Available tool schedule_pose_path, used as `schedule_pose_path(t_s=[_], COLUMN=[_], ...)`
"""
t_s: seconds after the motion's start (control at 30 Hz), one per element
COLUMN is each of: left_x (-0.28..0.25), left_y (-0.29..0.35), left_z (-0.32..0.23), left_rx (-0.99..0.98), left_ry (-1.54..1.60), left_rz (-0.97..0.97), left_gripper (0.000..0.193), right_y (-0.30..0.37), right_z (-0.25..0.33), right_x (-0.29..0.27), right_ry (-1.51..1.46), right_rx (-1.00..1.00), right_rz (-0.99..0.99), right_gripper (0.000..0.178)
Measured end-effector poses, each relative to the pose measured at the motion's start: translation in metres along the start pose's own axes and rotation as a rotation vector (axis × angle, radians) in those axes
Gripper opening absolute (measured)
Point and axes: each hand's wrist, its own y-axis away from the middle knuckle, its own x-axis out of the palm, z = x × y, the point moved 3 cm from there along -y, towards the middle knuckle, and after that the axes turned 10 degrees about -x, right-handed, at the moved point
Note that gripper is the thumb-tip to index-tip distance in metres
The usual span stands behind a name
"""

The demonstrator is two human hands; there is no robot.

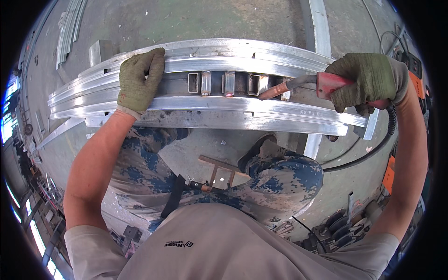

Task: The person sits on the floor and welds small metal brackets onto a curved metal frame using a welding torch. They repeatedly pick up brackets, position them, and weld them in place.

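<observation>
Several long, shiny metal rails (pixel 200 103) lie side by side across my front, with short pieces of square tube (pixel 205 84) set in the gap between them. My left hand (pixel 139 83), in a green work glove, is closed over the rails left of these tubes, its fingers curled on the far rail. My right hand (pixel 366 79), gloved too, grips the red handle of a welding torch (pixel 326 86). The torch's copper nozzle points left and down, its tip at the near rail beside the right-hand tubes. Whether the tip touches metal I cannot tell.
A black torch cable (pixel 361 161) loops down from my right hand across the floor. Crossbars (pixel 321 28) extend beyond the rails. A small wooden stool (pixel 219 169) stands between my legs. More metal strips (pixel 70 32) lie at far left; round dark parts (pixel 338 224) are at lower right.
</observation>
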Motion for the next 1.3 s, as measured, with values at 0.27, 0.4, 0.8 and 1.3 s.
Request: schedule_pose_path(t_s=[0.27, 0.4, 0.8, 1.3], left_x=[0.002, -0.003, 0.001, 0.001], left_y=[-0.004, 0.001, -0.003, 0.005], left_z=[0.006, 0.003, -0.003, 0.013], left_rx=[0.185, 0.097, 0.001, -0.015], left_ry=[-0.213, -0.165, -0.039, -0.128], left_rz=[-0.028, -0.004, 0.005, 0.141], left_gripper=[0.025, 0.025, 0.027, 0.033], right_y=[-0.001, -0.008, -0.002, -0.007], right_z=[-0.008, -0.004, -0.01, -0.011], right_x=[0.002, 0.0, 0.002, 0.001], right_ry=[-0.103, -0.118, -0.067, -0.099], right_rx=[-0.068, -0.052, -0.027, -0.069], right_rz=[0.019, 0.046, 0.028, 0.077], right_gripper=[0.045, 0.036, 0.045, 0.045])
